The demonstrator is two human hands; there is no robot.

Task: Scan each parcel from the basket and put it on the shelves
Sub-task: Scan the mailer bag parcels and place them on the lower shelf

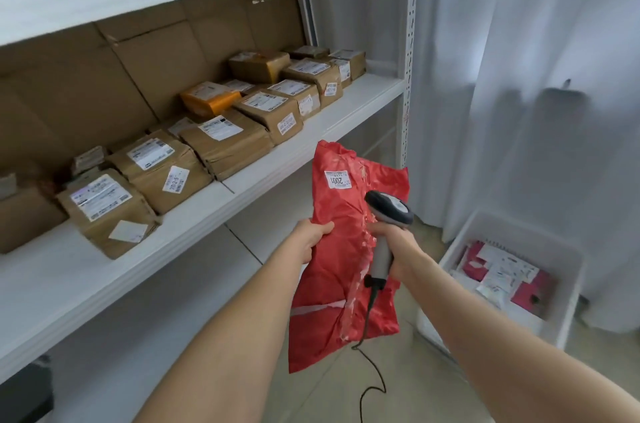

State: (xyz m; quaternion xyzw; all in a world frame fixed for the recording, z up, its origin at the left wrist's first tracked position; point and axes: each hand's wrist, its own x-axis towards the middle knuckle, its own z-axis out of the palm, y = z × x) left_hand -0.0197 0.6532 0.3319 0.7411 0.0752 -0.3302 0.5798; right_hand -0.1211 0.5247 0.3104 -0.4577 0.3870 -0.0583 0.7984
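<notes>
**Red parcel up at the shelf edge, scanner on it**

The shelves (277,163) fill the left of the view, with brown parcels (221,142) packed along the back of the middle shelf and its front edge bare. The basket (568,301) sits on the floor low to the right with more parcels in it.

Between the 2 hangs the red parcel (343,277). Its long axis is close to upright, and its top end reaches toward the shelf's front edge. The left hand (310,239) grips its left edge about halfway up. The right hand (401,249) is wrapped round the handle of the scanner (389,209), whose head lies across the parcel's right side. The white label (337,179) is just above and left of that head.

This looks like the scan step, with the shelving to follow. The shelf lies ahead and left, so the left hand is the nearer one to carry it in.
</notes>
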